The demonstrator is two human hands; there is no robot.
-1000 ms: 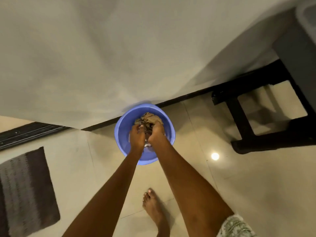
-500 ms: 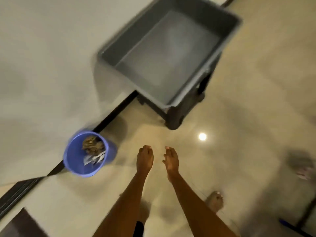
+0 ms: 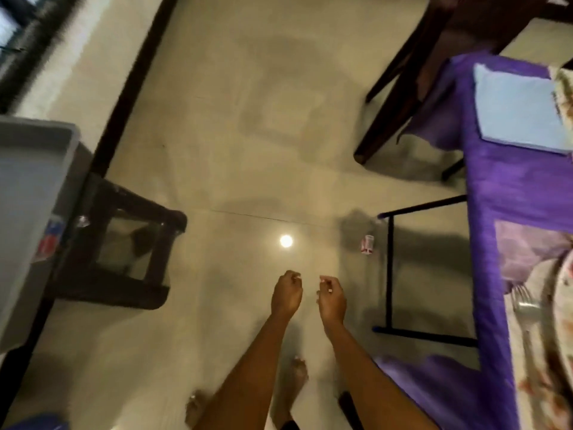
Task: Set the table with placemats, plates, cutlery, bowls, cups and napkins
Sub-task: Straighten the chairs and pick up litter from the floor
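My left hand (image 3: 286, 293) and my right hand (image 3: 332, 298) hang side by side over the tiled floor, fingers loosely curled, nothing in either. To their right stands the table under a purple cloth (image 3: 511, 193). On it lie a light blue folded napkin or mat (image 3: 521, 113) at the far end and a metal fork (image 3: 524, 305) on a patterned placemat (image 3: 533, 377) at the near end. A plate's pale rim (image 3: 561, 293) shows at the right edge, mostly cut off. The picture is blurred.
A grey plastic tub (image 3: 28, 187) rests on a dark stool (image 3: 124, 252) at the left. A blue bucket's rim (image 3: 40, 423) peeks in bottom left. A dark wooden chair (image 3: 415, 76) stands beyond the table. A small red-and-white object (image 3: 367, 243) lies on the floor by the table's black leg frame (image 3: 389, 268).
My hands left the blue bucket and came out with nothing in them. The view swung right, from bucket and wall, past the grey tub, to the purple-clothed table.
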